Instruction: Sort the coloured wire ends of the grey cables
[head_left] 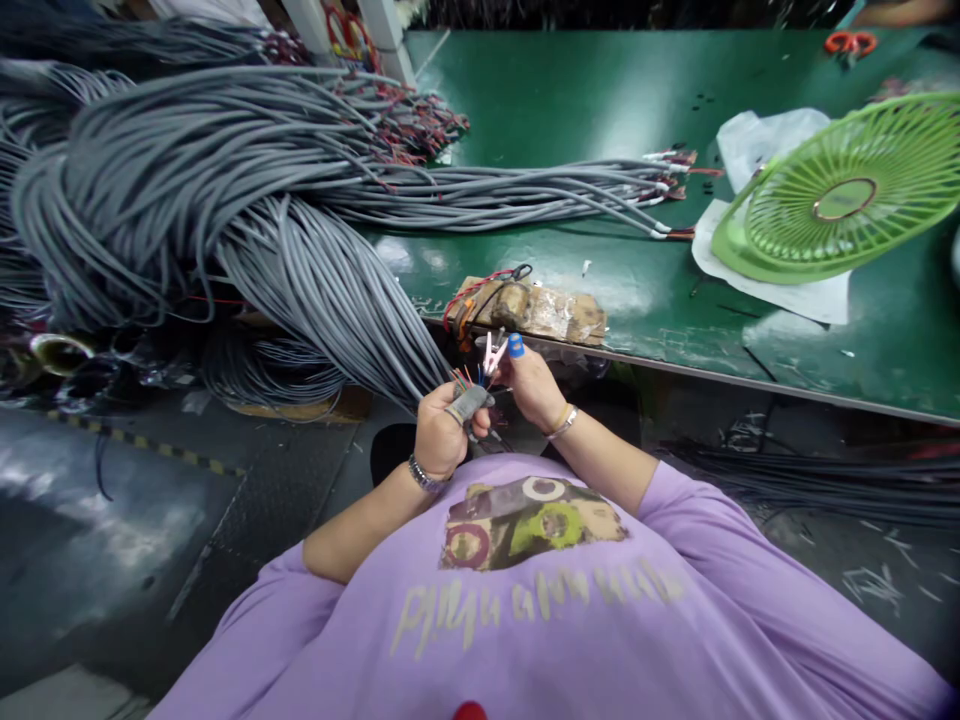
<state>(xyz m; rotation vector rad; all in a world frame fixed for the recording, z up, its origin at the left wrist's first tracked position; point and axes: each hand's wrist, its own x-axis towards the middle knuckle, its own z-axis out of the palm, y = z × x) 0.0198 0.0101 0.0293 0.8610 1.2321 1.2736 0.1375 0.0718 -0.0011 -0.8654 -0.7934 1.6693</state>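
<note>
My left hand [442, 430] is closed around a grey cable end, with thin coloured wires [466, 377] fanning out above the thumb, which wears a grey cover. Close beside it on the right, my right hand [531, 388] is closed by the wire tips, a blue cover on one finger. A pale pink clip-like piece [493, 354] shows between the hands; its exact hold is hard to make out. Just beyond, a taped brown block [551, 312] lies at the table edge with red and black wires on its left.
Large bundles of grey cable [180, 170] cover the left and reach across the green table [645, 310]. A green fan [844, 200] stands at the right. Red-handled scissors [850, 44] lie at the far right. Black cables [825, 485] lie below the table.
</note>
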